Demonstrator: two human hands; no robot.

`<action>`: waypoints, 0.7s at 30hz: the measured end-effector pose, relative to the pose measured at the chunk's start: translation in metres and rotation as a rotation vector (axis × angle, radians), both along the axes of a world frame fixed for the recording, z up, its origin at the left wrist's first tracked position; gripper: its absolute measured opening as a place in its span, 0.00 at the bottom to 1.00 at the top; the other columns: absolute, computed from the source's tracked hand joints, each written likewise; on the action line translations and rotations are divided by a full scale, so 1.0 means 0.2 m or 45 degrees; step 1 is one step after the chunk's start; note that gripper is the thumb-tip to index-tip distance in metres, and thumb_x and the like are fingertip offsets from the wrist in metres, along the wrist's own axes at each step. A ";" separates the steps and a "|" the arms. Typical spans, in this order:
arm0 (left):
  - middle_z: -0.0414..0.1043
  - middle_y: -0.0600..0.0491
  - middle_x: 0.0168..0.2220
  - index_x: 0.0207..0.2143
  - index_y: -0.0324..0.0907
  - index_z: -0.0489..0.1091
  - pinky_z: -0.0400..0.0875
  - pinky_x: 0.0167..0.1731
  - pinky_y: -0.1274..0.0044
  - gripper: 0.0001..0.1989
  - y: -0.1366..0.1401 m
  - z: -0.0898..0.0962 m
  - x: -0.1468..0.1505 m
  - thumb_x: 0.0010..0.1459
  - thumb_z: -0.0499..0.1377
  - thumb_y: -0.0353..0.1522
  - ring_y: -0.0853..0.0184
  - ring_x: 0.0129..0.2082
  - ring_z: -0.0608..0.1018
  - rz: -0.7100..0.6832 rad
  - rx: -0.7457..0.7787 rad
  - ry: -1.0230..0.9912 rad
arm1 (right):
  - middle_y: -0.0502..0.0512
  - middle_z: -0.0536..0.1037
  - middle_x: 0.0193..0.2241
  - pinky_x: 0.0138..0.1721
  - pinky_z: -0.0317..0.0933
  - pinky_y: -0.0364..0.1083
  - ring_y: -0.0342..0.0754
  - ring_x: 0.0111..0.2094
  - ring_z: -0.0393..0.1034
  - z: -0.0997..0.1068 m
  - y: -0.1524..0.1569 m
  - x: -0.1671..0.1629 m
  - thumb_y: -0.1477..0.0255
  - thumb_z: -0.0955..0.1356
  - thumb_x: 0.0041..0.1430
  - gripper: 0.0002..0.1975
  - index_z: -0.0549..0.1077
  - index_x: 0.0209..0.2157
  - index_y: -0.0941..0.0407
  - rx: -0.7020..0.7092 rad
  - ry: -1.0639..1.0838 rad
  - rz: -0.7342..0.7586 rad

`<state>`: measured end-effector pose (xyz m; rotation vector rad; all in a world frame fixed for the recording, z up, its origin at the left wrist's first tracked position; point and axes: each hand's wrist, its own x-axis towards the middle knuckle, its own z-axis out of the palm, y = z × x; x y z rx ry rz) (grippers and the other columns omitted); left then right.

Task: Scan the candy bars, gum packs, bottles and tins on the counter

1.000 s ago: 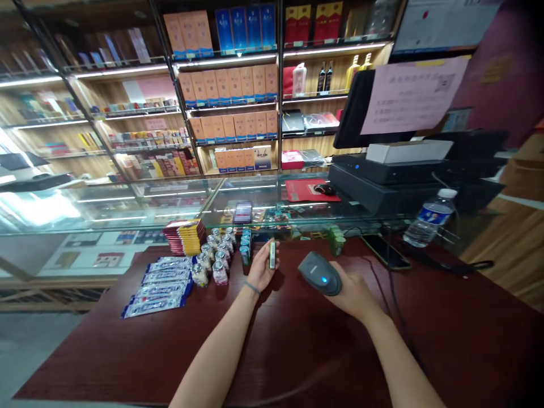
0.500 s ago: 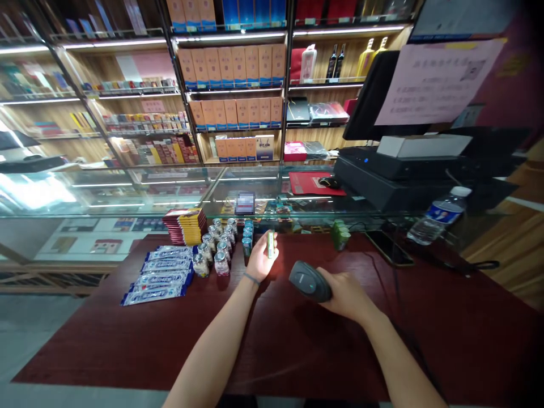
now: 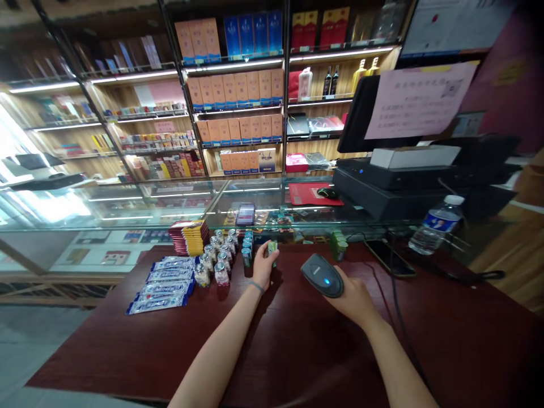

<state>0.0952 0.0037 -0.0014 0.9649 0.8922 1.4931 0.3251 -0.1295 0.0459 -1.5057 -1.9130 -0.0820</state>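
Observation:
My left hand is closed around a small green container, holding it upright at or just above the dark red table. Its exact kind I cannot make out. My right hand grips a dark grey barcode scanner, whose head points left and shows a blue light. Just left of my left hand stands a row of small blue-green containers. Beside them are several jars with silver lids. More small green containers stand beyond the scanner, to its right.
Blue-and-white packets and stacked red and yellow packs lie left. A phone, a water bottle and a cable are right. Behind the table runs a glass counter with a monitor.
My left hand has turned from palm up to sideways and lowered the green container. The scanner has shifted right, and its light is now blue instead of green. The camera view has tilted up.

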 end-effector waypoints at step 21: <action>0.71 0.43 0.52 0.50 0.42 0.71 0.61 0.62 0.64 0.18 0.31 -0.02 0.15 0.57 0.63 0.29 0.55 0.58 0.72 0.783 0.031 0.537 | 0.52 0.82 0.25 0.27 0.67 0.47 0.57 0.26 0.80 -0.06 0.00 0.11 0.69 0.67 0.55 0.16 0.69 0.47 0.52 0.068 0.123 -0.009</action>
